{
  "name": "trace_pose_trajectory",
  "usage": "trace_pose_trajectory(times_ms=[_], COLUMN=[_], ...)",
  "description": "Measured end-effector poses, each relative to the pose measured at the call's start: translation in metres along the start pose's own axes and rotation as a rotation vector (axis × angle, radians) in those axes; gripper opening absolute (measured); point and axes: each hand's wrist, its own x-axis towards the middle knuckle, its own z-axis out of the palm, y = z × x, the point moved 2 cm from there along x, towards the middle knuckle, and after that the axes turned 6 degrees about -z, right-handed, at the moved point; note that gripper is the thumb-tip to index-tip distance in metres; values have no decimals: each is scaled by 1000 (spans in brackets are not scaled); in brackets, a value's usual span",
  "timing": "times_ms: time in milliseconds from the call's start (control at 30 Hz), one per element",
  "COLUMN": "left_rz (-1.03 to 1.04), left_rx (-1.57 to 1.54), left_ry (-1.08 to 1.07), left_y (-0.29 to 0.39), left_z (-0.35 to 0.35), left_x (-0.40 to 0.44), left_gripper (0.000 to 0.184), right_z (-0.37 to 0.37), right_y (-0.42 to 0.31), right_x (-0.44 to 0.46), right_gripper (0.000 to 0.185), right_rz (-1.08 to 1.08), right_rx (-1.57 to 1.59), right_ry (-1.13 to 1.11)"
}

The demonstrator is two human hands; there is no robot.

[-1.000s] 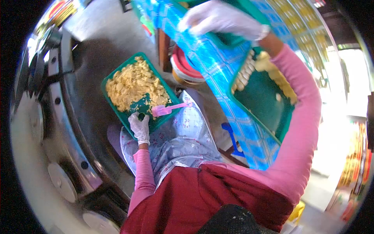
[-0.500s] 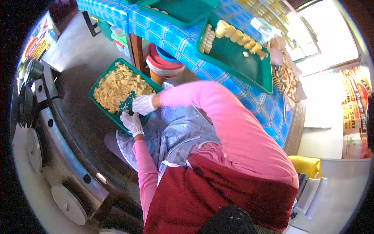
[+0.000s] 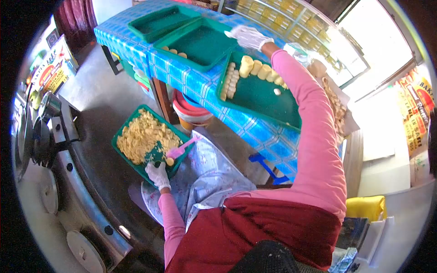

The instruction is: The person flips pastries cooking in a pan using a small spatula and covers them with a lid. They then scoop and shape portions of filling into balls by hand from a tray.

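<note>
My right hand (image 3: 249,37) is out over the tabletop (image 3: 200,86), left hand (image 3: 157,174) at the lap tray (image 3: 156,151).
That tray probably keeps its crumbly yellow mass (image 3: 145,134) reachable; half a second ago both hands met there. I can't tell whether either hand's fingers are apart or clamped.

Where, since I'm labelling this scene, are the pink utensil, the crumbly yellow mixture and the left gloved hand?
Pink utensil (image 3: 175,152), head view: its broad end.
Crumbly yellow mixture (image 3: 145,134), head view: the heap's middle.
Left gloved hand (image 3: 158,175), head view: back of the hand.
</note>
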Motion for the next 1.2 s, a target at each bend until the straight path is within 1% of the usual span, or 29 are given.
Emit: trace_pose_trajectory(times_ms=[33, 100, 133, 233, 267, 300, 367, 400, 500, 533, 600, 633, 667, 700, 733, 833, 867, 967, 1033, 1100, 1167, 1200], left_rz=[3, -9, -3, 20, 30, 41, 44, 49, 55, 54, -12, -44, -36, -28, -23, -13, -22, -46, -29, -14, -3, -10], left_rx=[-26, -13, -21, -39, -36, -34, -16, -14, 10, 20, -7, -22, -25, -29, -35, -34, -31, -35, -5, 11, 7, 13], left_ry=[8, -6, 12, 34, 29, 24, 11, 13, 26, 30, -8, -29, -24, -18, -13, -14, -19, -33, -34, -27, -19, -17], left_y=[-3, 4, 3, -7, -15, -12, -8, -12, -14, -15, 3, 10, 10, 7, 5, 1, 1, 5, 3, 0, -3, -4], left_z=[1, -3, -5, 7, 10, 9, 6, 8, 8, 8, 0, -2, -1, 0, 1, 4, 2, 2, 4, 4, 5, 5], left_x=[-1, -2, -2, -2, 1, 1, -3, -2, 0, -1, -4, -5, -5, -4, -4, -3, -2, -2, -1, 0, 0, -1], left_gripper=[39, 38, 39, 41, 41, 42, 42, 42, 42, 41, 40, 40, 39, 38, 38, 38, 39, 41, 41, 42, 42, 42], right_z=[19, 89, 54, 58, 69, 72, 82, 86, 108, 122, 150, 138, 106, 93, 106, 97, 89, 106, 99, 88, 86, 89], right_y=[21, 63, 38, 35, 44, 48, 56, 63, 100, 117, 151, 145, 131, 125, 128, 114, 109, 116, 102, 79, 64, 58], right_x=[-7, -30, -27, -25, -23, -26, -29, -34, -61, -70, -94, -91, -85, -82, -87, -89, -89, -92, -80, -56, -31, -21], right_gripper=[54, 55, 48, 43, 36, 32, 30, 30, 31, 33, 36, 37, 38, 40, 42, 41, 37, 36, 40, 43, 44, 49], right_rz=[123, -67, 112, 10, -42, -13, 97, 99, 206, 248, 358, 378, 397, 413, 177, 221, 191, 84, 71, 175, 164, 159], right_rx=[36, 55, 240, 123, 225, 350, 263, 252, 285, 183, 0, -58, -116, -175, -72, 174, 256, 85, 206, 216, 213, 232], right_ry=[-242, -92, -230, -186, -149, -27, -42, -30, 51, 29, -22, -135, -248, -361, 19, -157, -124, -121, -23, -91, -81, -36])
